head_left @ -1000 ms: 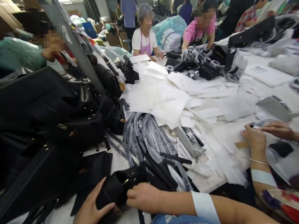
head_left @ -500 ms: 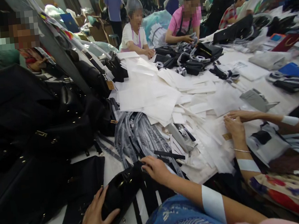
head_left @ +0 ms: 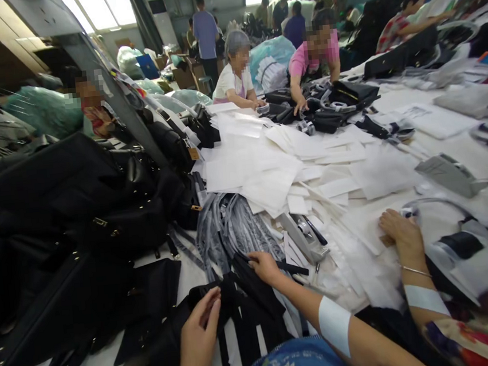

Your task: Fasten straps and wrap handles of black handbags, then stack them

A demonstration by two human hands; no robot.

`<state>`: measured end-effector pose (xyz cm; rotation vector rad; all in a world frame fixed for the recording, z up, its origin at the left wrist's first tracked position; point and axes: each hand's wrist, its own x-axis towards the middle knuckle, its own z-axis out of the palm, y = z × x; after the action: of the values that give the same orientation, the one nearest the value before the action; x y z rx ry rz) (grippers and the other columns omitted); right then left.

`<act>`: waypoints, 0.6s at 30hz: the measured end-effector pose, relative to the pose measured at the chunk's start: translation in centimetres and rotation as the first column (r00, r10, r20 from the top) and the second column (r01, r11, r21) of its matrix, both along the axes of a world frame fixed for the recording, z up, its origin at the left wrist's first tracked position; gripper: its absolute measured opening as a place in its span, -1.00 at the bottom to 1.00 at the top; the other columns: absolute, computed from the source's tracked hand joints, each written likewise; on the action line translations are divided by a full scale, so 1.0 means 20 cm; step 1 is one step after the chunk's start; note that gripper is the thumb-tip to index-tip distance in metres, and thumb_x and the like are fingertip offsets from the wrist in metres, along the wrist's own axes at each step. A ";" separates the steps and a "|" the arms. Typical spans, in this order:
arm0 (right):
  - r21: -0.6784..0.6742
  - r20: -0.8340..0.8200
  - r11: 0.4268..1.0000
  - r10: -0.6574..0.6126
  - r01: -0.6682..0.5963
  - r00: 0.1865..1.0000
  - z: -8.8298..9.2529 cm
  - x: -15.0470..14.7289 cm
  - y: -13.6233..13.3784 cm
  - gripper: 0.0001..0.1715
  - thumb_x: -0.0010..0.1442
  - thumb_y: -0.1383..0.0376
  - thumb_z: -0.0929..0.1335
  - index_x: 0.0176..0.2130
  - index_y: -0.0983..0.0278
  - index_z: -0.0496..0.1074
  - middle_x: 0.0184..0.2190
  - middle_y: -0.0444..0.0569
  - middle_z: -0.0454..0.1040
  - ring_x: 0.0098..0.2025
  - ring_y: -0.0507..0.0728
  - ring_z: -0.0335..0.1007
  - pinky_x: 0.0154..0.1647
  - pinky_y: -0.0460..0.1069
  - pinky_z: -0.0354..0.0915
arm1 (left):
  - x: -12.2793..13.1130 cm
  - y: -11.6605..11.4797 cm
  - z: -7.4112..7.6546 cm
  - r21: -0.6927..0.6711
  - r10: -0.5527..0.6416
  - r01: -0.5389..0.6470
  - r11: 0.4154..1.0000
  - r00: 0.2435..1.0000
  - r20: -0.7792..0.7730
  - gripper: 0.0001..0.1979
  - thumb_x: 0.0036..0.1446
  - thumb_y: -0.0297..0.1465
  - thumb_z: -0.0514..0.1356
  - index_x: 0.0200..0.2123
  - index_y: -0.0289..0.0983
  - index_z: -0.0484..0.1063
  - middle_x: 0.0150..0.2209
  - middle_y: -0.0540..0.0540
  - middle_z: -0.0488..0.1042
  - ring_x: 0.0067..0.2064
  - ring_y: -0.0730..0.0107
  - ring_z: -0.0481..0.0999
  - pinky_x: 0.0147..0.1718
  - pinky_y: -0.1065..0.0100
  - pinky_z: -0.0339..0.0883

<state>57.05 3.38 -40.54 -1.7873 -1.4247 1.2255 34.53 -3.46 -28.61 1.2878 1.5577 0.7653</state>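
Note:
A black bag (head_left: 255, 294) with dark straps lies at the front of the table, between my two hands. My right hand (head_left: 266, 268) pinches its upper edge on the far side. My left hand (head_left: 201, 328) is on the near side, with thumb and fingertips drawn together at the bag's dark fabric; black on black hides the exact grip. Beyond my right hand a bundle of plastic-wrapped grey straps (head_left: 231, 224) fans out. A grey tape dispenser (head_left: 303, 237) stands to the right of the bundle.
Black bags with gold-coloured fittings (head_left: 113, 218) heap up on the left beside a slanting metal post (head_left: 133, 107). White sheets (head_left: 260, 175) cover the table's middle. A co-worker's hand (head_left: 399, 231) works at right, near another dispenser (head_left: 454, 174). Several people work across the table.
My left hand has gone from spread on the bag to drawn together, moving right. My right hand has shifted slightly right, pulling the bag's edge up and outward. The view has tilted up.

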 end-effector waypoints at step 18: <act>-0.250 -0.775 0.968 -0.200 -0.001 0.599 0.45 0.26 -0.43 -0.41 -0.03 -0.09 0.51 -0.22 0.33 0.56 -0.37 -0.05 0.60 -0.36 0.06 0.50 -0.27 -0.05 0.34 | 0.71 0.20 0.01 -0.367 0.273 -0.037 0.930 0.737 0.618 -0.77 0.10 -0.35 0.38 -0.25 -0.41 0.58 -0.27 -0.23 0.64 -0.32 0.35 0.62 -0.34 0.47 0.47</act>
<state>62.21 -5.20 -31.55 -1.1171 -0.6506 1.8570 48.82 0.48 -28.37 0.5294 1.1368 0.8965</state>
